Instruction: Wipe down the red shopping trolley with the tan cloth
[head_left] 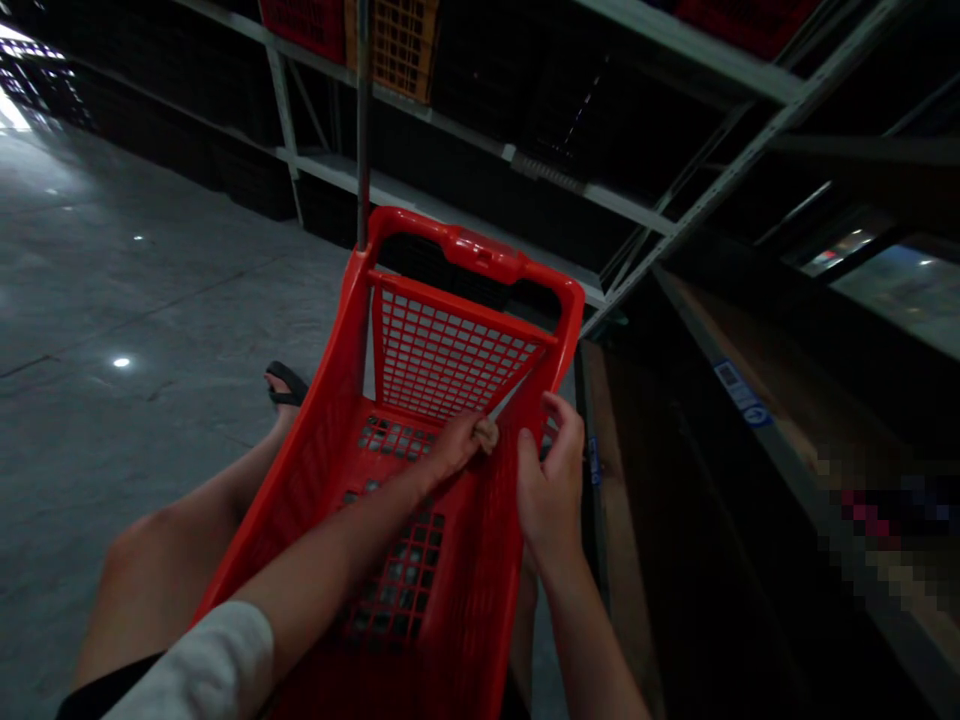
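A red plastic shopping cart basket (pixel 491 590) with grid openings stands between my legs. My left hand (pixel 455 443) reaches down inside it, closed on a small, crumpled beige cloth (pixel 486 434) near the inner right wall. Part of the cloth is hidden by my fingers. At the right rim, my right hand (pixel 553 490) is raised with thumb and curved fingers apart, and nothing shows in it. Whether it touches the rim is unclear. Beyond my hands are the basket's grid flap (pixel 450 350) and its moulded red handle (pixel 484 252).
A metal pole (pixel 364 130) rises from the basket's far left corner. Behind stands metal shelving (pixel 630 208) with an orange crate (pixel 405 45) and dark ones. A wooden-edged bench (pixel 622 540) lies close on the right. Grey floor (pixel 135 290) spreads to the left.
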